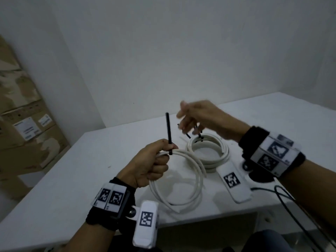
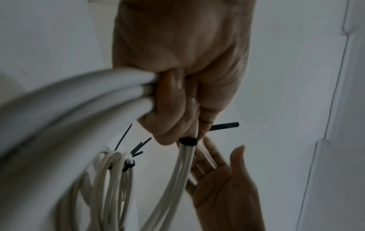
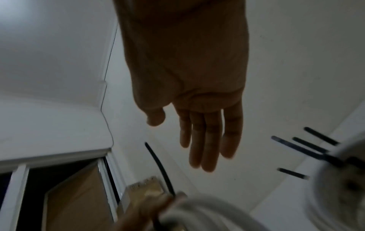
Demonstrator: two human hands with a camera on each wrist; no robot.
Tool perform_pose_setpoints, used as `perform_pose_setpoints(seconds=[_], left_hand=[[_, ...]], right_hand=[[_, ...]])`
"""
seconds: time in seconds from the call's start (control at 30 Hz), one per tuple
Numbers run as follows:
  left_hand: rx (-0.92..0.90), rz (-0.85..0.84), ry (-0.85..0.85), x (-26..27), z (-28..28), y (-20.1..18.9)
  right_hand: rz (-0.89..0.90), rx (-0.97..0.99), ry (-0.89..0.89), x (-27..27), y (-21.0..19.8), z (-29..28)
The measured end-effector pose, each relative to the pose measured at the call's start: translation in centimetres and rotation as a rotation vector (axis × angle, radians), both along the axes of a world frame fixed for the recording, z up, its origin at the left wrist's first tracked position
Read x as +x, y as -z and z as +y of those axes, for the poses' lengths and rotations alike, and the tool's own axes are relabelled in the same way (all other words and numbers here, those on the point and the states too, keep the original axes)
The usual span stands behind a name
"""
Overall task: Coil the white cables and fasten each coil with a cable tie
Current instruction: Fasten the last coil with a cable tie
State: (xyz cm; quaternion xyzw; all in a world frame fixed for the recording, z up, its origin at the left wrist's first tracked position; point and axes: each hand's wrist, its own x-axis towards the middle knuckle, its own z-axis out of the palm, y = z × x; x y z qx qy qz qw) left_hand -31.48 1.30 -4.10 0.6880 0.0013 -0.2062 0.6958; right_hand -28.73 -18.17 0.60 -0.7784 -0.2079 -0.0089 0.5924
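White round-sheathed cable wound into a loose coil (image 1: pixel 179 179) hangs from the left hand (image 1: pixel 151 165), its lower loops resting on the white table (image 1: pixel 72 179). The left hand is clenched around the gathered strands at the top of the coil, fingers curled tight. A black plastic cable tie (image 1: pixel 169 133) is wrapped round the strands just beside the fingers, its long tail sticking straight up. In the left wrist view the tie's band (image 2: pixel 188 141) circles the bundle right below the knuckles, and the tail (image 2: pixel 224 126) points off to the side.

Beyond the held coil, farther from the person, a second coil of white cable (image 1: pixel 209 151) lies flat on the table, touching or nearly touching the first. It carries several black ties (image 1: pixel 199 136) whose tails stick upward; in the right wrist view these tails (image 3: pixel 308 146) fan out from its blurred edge.

The right hand (image 1: pixel 201 119) hovers above the second coil, released, fingers straight and relaxed, holding nothing; the right wrist view shows its fingers (image 3: pixel 205 140) extended together. It is blurred in the head view.

Stacked brown cardboard boxes (image 1: pixel 23 124) stand to the left of the table against the white wall (image 1: pixel 163 51).
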Motion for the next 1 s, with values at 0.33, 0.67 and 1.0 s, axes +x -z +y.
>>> perform_pose_setpoints(seconds=[0.33, 0.67, 1.0], left_hand=[[-0.090, -0.271, -0.259, 1.3, 0.0, -0.7], [-0.092, -0.157, -0.249, 1.2, 1.4, -0.8], [-0.135, -0.140, -0.230, 0.2, 0.8, 0.5]], right_hand=[[0.356, 0.387, -0.070, -2.0, 6.7, 3.6], [0.297, 0.298, -0.013, -2.6, 7.2, 2.4], [0.246, 0.501, 0.162, -1.9, 7.9, 2.1]])
